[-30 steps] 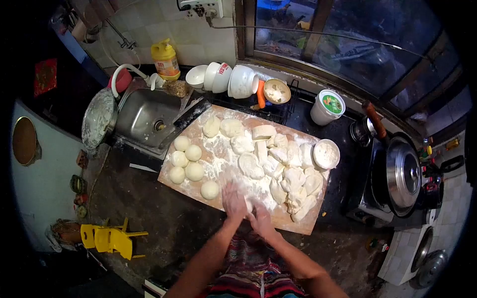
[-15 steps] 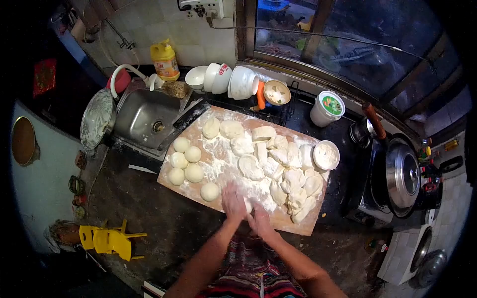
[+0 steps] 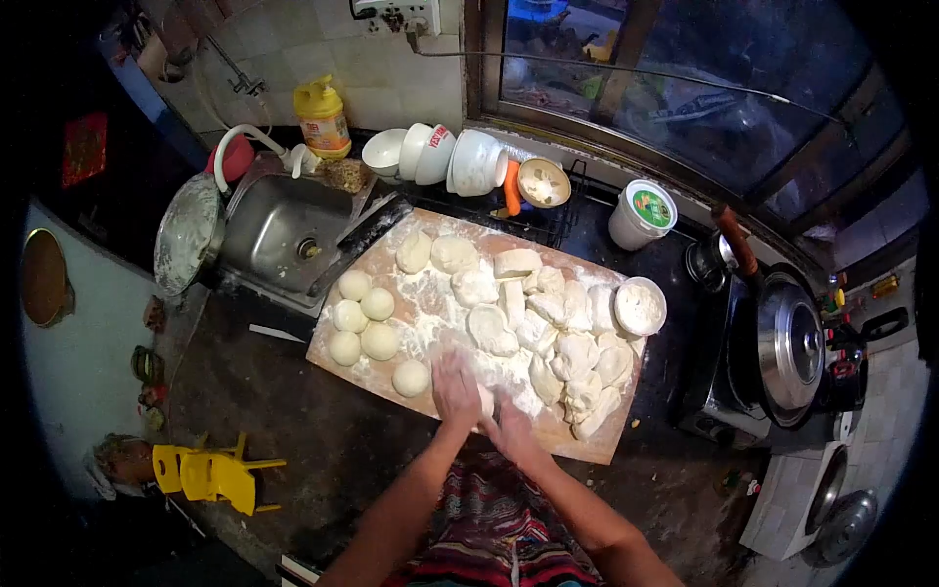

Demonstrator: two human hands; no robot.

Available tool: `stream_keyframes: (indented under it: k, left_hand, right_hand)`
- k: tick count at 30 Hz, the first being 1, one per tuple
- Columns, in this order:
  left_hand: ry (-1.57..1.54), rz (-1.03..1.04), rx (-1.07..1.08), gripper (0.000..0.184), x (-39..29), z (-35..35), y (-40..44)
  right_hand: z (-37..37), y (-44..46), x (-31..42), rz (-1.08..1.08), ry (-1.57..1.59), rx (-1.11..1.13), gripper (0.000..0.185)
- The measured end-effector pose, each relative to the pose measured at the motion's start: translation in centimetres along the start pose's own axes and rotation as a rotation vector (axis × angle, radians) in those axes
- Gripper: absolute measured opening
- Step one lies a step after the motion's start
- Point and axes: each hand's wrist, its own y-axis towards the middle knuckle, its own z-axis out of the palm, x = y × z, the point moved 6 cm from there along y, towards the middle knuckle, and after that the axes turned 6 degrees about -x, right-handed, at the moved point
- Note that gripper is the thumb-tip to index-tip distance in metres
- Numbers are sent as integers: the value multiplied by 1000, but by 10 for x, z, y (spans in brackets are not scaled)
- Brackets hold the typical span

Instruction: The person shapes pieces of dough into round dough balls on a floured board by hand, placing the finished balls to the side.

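A small piece of dough (image 3: 486, 399) is cupped between my two hands at the near edge of a floured wooden board (image 3: 430, 220). My left hand (image 3: 456, 389) presses on its left side, its fingers slightly blurred. My right hand (image 3: 511, 430) closes against it from the right, and both hands cover most of it. Just left of my left hand sits a smooth dough ball (image 3: 411, 378). Several more round dough balls (image 3: 380, 340) cluster farther left. Flattened, uneven dough pieces (image 3: 492, 330) lie across the middle and right of the board.
A bowl of flour (image 3: 641, 305) stands on the board's right edge. Behind are stacked white bowls (image 3: 477, 161) and a lidded white tub (image 3: 643, 213). At left is a steel sink (image 3: 284, 230); at right, a lidded pan (image 3: 790, 338). Yellow chairs (image 3: 217, 476) stand on the floor.
My hands stay around the piece of dough with only a slight shift in their pose. The whole view has moved a little; the other dough pieces rest where they were.
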Motion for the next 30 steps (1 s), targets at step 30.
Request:
stream_keyframes:
  k: [30]
  left_hand:
    - [-10,-33,25,34,5,13,25]
  right_hand:
    - [-6,17,-1,257,143,133,53]
